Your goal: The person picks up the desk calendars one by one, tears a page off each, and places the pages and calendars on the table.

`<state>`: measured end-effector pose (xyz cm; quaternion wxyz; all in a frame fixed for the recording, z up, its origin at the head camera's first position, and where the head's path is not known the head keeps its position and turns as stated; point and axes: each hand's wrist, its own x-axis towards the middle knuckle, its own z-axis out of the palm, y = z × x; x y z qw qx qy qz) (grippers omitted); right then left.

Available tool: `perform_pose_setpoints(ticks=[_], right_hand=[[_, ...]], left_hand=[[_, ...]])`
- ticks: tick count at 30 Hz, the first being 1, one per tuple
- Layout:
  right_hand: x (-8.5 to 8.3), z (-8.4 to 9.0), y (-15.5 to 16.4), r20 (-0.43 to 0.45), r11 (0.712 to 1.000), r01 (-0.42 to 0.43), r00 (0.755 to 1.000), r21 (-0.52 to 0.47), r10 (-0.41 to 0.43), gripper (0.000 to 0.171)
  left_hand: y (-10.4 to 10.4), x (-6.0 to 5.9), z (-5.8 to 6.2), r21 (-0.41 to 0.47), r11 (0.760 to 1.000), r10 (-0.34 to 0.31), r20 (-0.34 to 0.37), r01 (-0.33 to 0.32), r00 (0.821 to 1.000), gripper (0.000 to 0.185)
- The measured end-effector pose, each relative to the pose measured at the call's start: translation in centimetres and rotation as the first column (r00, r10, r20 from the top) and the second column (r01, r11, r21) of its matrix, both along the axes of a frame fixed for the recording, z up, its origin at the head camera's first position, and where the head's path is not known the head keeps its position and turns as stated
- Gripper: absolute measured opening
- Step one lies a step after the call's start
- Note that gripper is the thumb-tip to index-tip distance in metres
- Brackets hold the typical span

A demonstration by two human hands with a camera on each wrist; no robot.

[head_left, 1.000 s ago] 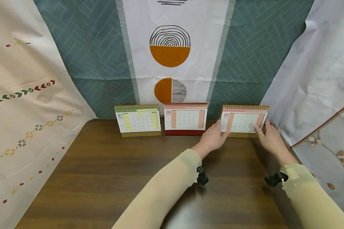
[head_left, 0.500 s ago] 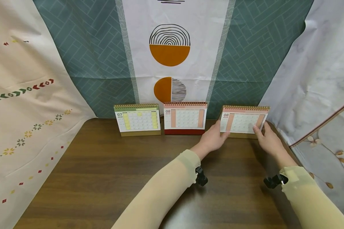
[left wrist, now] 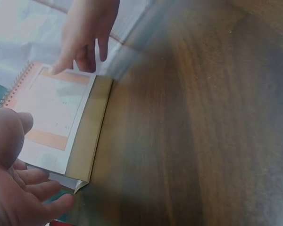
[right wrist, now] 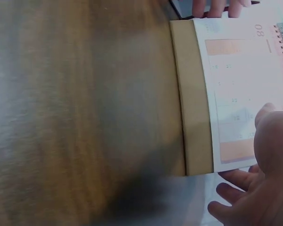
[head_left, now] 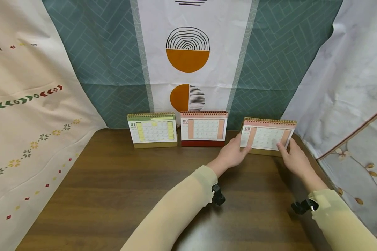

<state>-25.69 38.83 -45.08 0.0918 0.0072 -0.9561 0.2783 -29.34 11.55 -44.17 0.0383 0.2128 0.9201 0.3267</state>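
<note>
A desk calendar (head_left: 265, 136) with a pink top, an "08" page and a tan base stands on the table at the right. My left hand (head_left: 231, 153) grips its left edge, thumb in front and the other fingers at the side. On the opposite edge my right hand (head_left: 296, 161) holds it, the thumb (right wrist: 264, 114) on the page. Fingers behind the calendar are partly hidden. In the left wrist view the tan base (left wrist: 89, 127) lies along the wood. The calendar is slightly turned, its right side nearer to me than before.
Left of it stand a pink "08" calendar (head_left: 204, 129) with a red base and a green-topped "07" calendar (head_left: 154, 130). All are near the back edge of the brown wooden table (head_left: 113, 188). Patterned cloth (head_left: 267, 59) hangs behind, and more cloth (head_left: 355, 90) borders the right side.
The held calendar has come slightly toward me and turned a little, its right end nearer. Both hands have moved with it. The other two calendars stay in place.
</note>
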Motion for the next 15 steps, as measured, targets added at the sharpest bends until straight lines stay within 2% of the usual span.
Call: perform_pose_setpoints(ticks=[9, 15], right_hand=[[1.5, -0.2, -0.3, -0.008, 0.999, -0.04, 0.999, -0.022, 0.04, 0.048], [2.7, -0.3, -0.8, 0.003, 0.996, -0.068, 0.998, -0.054, 0.068, 0.054]], left_hand=[[-1.0, 0.6, -0.3, 0.044, 0.998, -0.046, 0.022, 0.045, 0.999, 0.077], [-1.8, 1.3, -0.3, 0.046, 0.997, -0.06, 0.006, 0.06, 0.998, 0.073]])
